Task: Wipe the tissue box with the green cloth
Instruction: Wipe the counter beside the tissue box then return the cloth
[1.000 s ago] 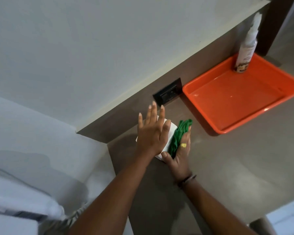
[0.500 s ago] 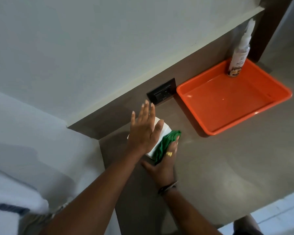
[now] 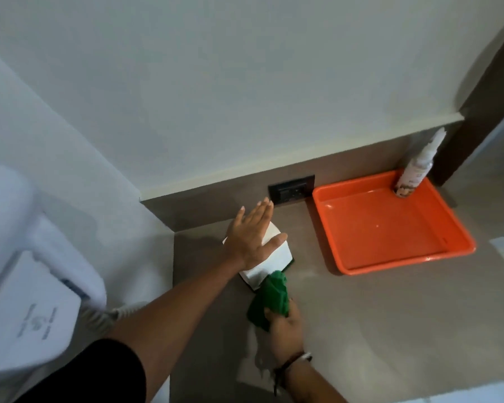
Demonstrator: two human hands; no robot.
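Note:
A white tissue box (image 3: 277,258) sits on the grey-brown counter near the back wall. My left hand (image 3: 252,237) lies flat on top of it, fingers spread, and hides most of the top. My right hand (image 3: 285,327) grips a bunched green cloth (image 3: 271,301) just in front of the box. The cloth's upper end touches the box's near side at its lower front corner.
An orange tray (image 3: 405,258) lies to the right of the box, with a white spray bottle (image 3: 416,167) standing in its far corner. A black wall socket (image 3: 291,189) sits behind the box. A white toilet (image 3: 21,286) is at the left, past the counter edge.
My right hand has drawn the green cloth from the box's right side down towards me, to the near front corner. My left hand stays flat on the box. The view has shifted.

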